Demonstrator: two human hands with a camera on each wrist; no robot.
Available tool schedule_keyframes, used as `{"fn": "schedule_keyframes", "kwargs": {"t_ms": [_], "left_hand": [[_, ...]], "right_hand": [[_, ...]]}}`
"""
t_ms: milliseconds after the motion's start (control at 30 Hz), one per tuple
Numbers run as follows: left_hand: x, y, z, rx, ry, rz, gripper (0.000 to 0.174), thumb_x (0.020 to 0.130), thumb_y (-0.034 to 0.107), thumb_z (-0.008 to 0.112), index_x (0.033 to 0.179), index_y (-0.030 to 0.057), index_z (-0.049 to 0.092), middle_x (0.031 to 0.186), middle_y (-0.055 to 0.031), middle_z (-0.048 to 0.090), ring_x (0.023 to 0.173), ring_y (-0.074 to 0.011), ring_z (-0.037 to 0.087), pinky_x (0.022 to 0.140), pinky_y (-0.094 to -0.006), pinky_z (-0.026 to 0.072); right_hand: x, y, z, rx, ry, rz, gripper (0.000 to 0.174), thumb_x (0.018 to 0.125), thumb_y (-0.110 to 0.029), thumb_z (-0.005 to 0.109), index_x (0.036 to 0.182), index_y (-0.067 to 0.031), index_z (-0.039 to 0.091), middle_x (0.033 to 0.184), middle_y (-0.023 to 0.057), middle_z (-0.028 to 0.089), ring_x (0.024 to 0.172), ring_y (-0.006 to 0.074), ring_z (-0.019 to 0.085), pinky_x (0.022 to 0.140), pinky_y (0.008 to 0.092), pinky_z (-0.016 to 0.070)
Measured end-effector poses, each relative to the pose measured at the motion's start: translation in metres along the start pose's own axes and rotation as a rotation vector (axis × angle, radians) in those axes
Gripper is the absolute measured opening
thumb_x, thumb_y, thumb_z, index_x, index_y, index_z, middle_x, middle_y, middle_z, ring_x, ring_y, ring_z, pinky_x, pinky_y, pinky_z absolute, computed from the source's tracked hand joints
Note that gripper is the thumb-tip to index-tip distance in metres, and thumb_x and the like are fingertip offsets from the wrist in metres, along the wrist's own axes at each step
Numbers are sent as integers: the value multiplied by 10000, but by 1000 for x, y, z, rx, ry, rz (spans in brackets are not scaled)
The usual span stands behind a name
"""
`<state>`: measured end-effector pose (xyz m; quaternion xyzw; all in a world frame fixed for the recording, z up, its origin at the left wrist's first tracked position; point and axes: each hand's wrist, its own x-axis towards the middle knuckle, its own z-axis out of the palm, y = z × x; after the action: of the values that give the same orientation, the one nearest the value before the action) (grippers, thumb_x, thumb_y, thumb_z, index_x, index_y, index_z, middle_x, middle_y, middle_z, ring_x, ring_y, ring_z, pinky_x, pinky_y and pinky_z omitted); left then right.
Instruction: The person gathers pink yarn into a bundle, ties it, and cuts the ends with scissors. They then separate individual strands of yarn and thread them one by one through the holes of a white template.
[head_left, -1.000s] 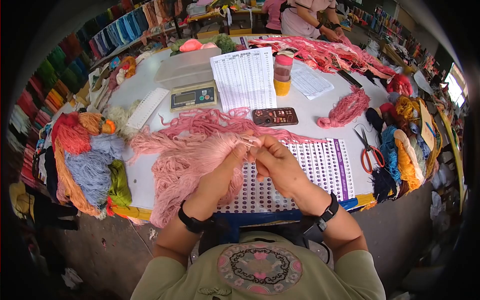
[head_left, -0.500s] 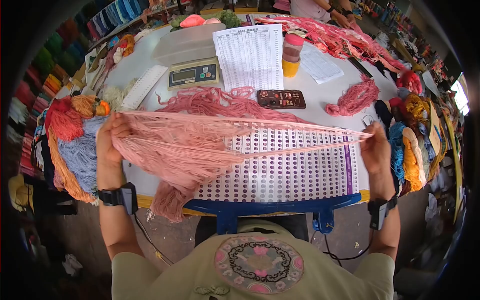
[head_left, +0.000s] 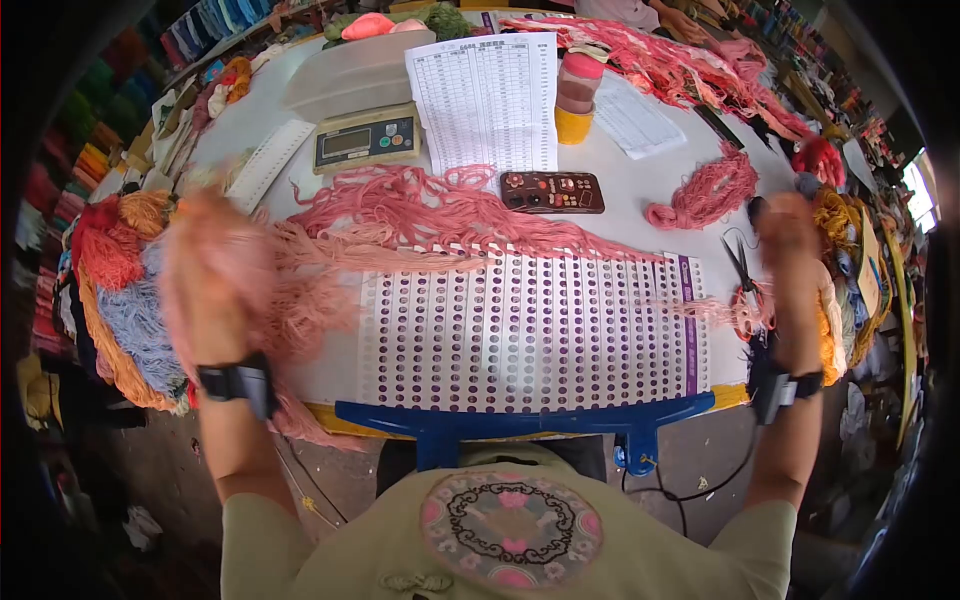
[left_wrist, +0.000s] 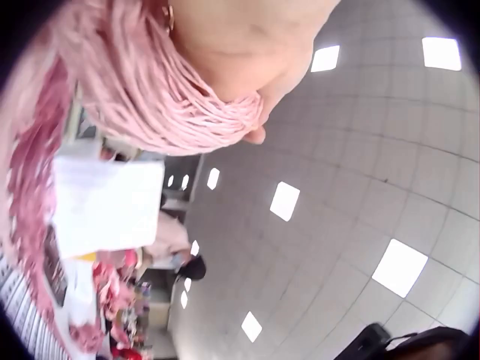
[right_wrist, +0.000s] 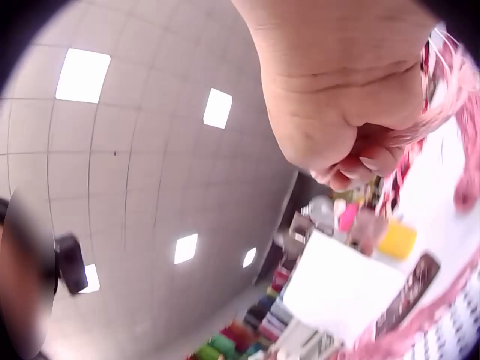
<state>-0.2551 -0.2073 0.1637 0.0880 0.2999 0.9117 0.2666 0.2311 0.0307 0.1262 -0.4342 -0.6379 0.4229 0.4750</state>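
Observation:
In the head view, my left hand (head_left: 213,290) is raised at the left of the table, blurred by motion. It grips a pale pink yarn hank (left_wrist: 150,90), which drapes thickly over the hand in the left wrist view. Far off to the right, my right hand (head_left: 790,250) has its fingers curled round thin pale pink yarn strands (right_wrist: 442,105). Loose ends trail leftward from that fist, over the orange-handled scissors (head_left: 740,270). Between the hands lies a white punched card sheet (head_left: 520,340) with rows of purple-ringed holes. Darker pink yarn (head_left: 400,210) stretches along its back edge.
Behind are a phone (head_left: 552,191), digital scale (head_left: 366,138), upright printed list (head_left: 487,100) and pink-lidded jar (head_left: 577,95). A pink skein (head_left: 705,188) lies at right. Coloured yarn bundles (head_left: 125,260) hang over both table ends. A blue bar (head_left: 530,422) runs along the front edge.
From together at the middle, my hands have spread wide apart, stretching the pale pink yarn between them. Now the stretched span is gone, with the hank at the left hand and loose strands at the right.

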Motion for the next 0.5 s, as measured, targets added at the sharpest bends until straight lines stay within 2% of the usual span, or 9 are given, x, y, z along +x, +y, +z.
{"fn": "schedule_keyframes", "kwargs": {"t_ms": [33,67,133,200,267,367,433,467,500], "left_hand": [[9,-19,-34,94,-499,-364,202,961,132,465,1083,-3,552,770,36,461,645,-34,456,541,-158,386],[22,-58,-47,75,-569,-481,449,917,292,591,1216,-35,515,923,-8,525,800,-25,467,684,-158,405],[17,-118,-47,431,-615,-648,564,833,381,660,1202,-29,540,987,-39,561,858,-57,495,732,-183,407],[26,-180,-67,683,-729,-715,680,749,469,730,1188,-23,565,1051,-70,596,916,-89,523,781,-207,409],[12,-219,-70,833,-714,-747,552,804,440,683,1132,3,607,1006,-76,620,914,-106,549,797,-221,417],[-12,-238,-74,1109,-834,-805,353,871,371,594,980,39,641,835,-65,636,825,-122,587,746,-238,445],[-21,-244,-71,1294,-798,-422,336,895,371,573,885,40,625,724,-35,602,726,-109,571,667,-230,442],[-23,-240,-66,1299,-799,-422,336,895,371,573,885,40,625,724,-35,602,726,-109,571,667,-230,442],[-26,-232,-57,1251,-764,-584,258,894,298,590,913,44,630,776,-20,604,706,-101,564,648,-239,449]], "right_hand": [[-6,8,40,-61,-217,15,121,965,-148,465,999,-93,568,821,-30,536,663,46,463,572,199,386],[-12,16,79,-123,-435,17,97,961,-89,471,995,-82,562,859,-28,532,708,40,457,614,205,403],[-23,38,143,-12,-675,62,104,920,-23,514,936,-97,585,808,-39,537,645,55,452,585,221,407],[-31,51,187,-256,-669,-63,65,929,-35,526,923,-51,589,723,-24,530,624,59,469,560,228,419],[-29,73,214,-281,-634,-273,51,919,-74,556,941,-48,594,741,39,578,633,94,513,599,261,449],[-30,89,232,-250,-708,-124,40,914,-83,561,932,-59,588,713,48,575,627,122,527,613,273,456],[-35,85,234,-323,-708,-61,76,904,-140,557,914,-68,578,756,124,613,707,267,618,658,370,477],[-35,87,233,-318,-706,-61,76,904,-140,557,914,-68,578,756,124,613,707,267,618,658,370,477],[-34,90,232,-310,-712,-79,71,902,-140,563,937,-79,572,755,122,613,704,281,616,656,371,477]]}}
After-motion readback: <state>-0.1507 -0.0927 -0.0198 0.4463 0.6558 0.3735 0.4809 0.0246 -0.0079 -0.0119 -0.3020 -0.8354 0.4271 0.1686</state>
